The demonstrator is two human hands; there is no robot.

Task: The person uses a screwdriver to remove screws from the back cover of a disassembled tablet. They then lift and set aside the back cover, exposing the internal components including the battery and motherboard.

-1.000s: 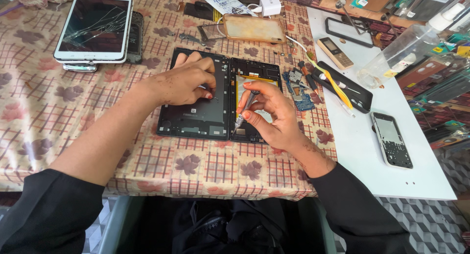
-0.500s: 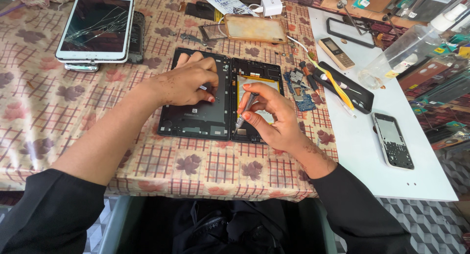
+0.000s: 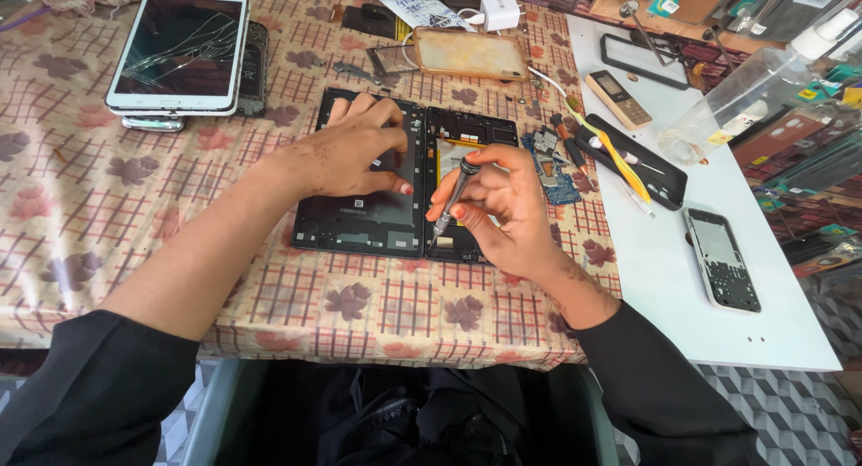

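Opened tablet: a flat black rectangular tablet body lies face down at the middle of the table, its matte inner frame exposed on the right half, with a yellow strip showing inside.
Left hand: the left hand lies flat, palm down, fingers spread on the smooth black left half, pressing it, gripping nothing.
Right hand: the right hand pinches a slim metal screwdriver between thumb and fingertips, tip down on the lower edge of the frame.
Loose parts: one small blue circuit board lies just beside the frame, on its right.
Tablets, counted: two; the second, a white tablet with a cracked glossy screen, sits far left on a dark slab.
Phones, counted: three; a gold keypad phone, a stripped phone frame and a tan-backed phone.
Other: one white charger plug; one clear plastic bottle.
Surface: a checked tablecloth with brown leaf prints; a smooth white board on the right.
Room: cluttered workbench edge with packaged parts.
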